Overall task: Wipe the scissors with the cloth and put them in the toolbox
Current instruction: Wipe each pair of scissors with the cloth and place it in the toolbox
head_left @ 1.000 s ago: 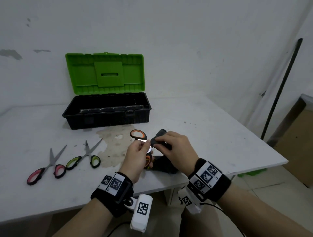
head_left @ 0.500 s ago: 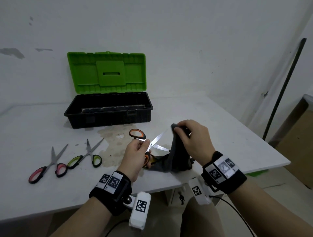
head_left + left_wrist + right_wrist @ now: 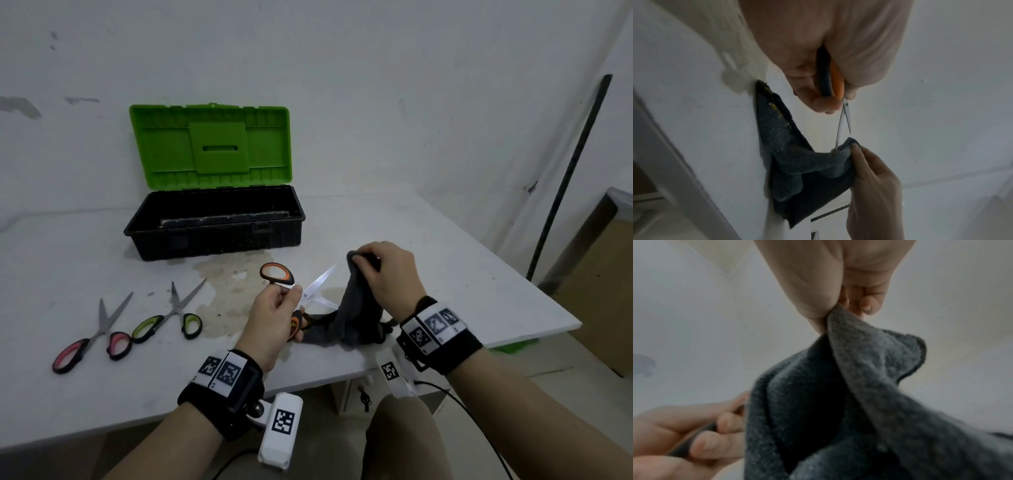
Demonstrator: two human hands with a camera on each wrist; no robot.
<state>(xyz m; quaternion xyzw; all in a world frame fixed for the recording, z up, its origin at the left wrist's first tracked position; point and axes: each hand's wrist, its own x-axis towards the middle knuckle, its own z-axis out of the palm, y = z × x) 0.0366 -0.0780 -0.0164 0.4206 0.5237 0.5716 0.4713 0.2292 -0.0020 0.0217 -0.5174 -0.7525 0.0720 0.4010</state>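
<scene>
My left hand (image 3: pixel 277 308) grips the orange-handled scissors (image 3: pixel 278 274) near the pivot, above the table's front. Their blades (image 3: pixel 320 281) are spread apart and point right toward the cloth. In the left wrist view the same scissors (image 3: pixel 833 81) sit between my thumb and fingers. My right hand (image 3: pixel 383 270) pinches the top of the dark grey cloth (image 3: pixel 356 308), which hangs down to the table; the right wrist view shows this cloth (image 3: pixel 849 394) held at its upper fold. The black toolbox (image 3: pixel 215 222) with its green lid (image 3: pixel 210 147) raised stands at the back.
Two more pairs lie on the left of the white table (image 3: pixel 428 240): pink-handled scissors (image 3: pixel 92 339) and green-handled scissors (image 3: pixel 168 318). A brownish stain (image 3: pixel 226 287) marks the table in front of the toolbox. The table edge runs close to my wrists.
My right hand has drawn the cloth off the blades, out to the right and upward. The blades, covered a second ago, now show bare and spread. My left hand has barely moved.
</scene>
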